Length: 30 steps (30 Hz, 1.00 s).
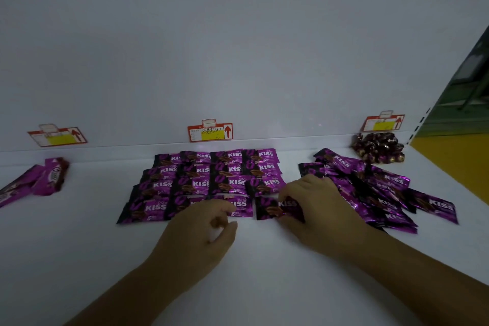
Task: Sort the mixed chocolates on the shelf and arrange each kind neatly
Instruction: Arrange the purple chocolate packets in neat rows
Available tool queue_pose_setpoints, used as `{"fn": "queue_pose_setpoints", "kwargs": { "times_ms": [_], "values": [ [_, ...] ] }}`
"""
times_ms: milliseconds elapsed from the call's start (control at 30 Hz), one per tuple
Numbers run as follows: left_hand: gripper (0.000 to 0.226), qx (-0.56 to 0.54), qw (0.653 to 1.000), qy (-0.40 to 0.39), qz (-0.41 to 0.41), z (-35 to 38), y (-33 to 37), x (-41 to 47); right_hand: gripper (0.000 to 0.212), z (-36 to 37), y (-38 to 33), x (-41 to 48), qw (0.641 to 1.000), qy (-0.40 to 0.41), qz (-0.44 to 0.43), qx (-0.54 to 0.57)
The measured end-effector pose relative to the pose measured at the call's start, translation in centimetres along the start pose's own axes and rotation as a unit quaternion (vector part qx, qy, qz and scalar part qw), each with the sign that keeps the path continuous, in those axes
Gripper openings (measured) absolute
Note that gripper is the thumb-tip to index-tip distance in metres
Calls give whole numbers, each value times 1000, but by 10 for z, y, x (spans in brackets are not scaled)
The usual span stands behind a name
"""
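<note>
Kiss packet (275,208), light, slippery crinkly foil judged best taken by its flat crimped ends, is being pinched by the right hand (317,201) at 3 o'clock of the sorted grid (211,180), the left hand (209,230) kept loosely curled, empty, at 6 o'clock.

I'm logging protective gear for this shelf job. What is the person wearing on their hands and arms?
Nothing shows on them. The left hand and the right hand have no gloves, rings, watch or wristband. The forearms are uncovered too, with no sleeve in view. The light is dim, so small marks cannot be ruled out.
</note>
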<state>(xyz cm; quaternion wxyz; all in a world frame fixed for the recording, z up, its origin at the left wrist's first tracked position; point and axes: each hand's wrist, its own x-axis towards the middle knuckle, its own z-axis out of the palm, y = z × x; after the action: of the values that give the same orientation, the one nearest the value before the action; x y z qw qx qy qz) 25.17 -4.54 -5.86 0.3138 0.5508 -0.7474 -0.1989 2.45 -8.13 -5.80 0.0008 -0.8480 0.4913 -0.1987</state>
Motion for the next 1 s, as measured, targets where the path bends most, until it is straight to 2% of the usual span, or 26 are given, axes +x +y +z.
{"fn": "queue_pose_setpoints", "kwargs": {
  "times_ms": [33, 100, 200, 300, 533, 700, 1000],
  "values": [
    [13, 31, 999, 10, 43, 2, -3, 1, 23, 1, 1, 2, 1000, -10, 5, -8],
    [37, 67, 992, -25, 107, 6, -7, 1, 25, 3, 0, 4, 1000, -26, 7, -13],
    [52, 90, 985, -67, 128, 12, -10, 2, 29, 6, -2, 8, 999, -48, 6, -2],
    [60, 92, 984, -73, 130, 14, -13, 2, 29, 10, -4, 12, 999, -35, 3, 4],
    [63, 89, 984, -78, 132, 13, -14, 2, 23, 15, -3, 19, 1000, -26, 5, 1],
    [57, 81, 984, -75, 138, 13, -14, 2, 24, 12, -3, 19, 999, -39, 19, 17],
    [65, 80, 985, -81, 127, 15, -17, 1, 27, 5, 3, 15, 998, -62, 4, 30]
  ]
}}
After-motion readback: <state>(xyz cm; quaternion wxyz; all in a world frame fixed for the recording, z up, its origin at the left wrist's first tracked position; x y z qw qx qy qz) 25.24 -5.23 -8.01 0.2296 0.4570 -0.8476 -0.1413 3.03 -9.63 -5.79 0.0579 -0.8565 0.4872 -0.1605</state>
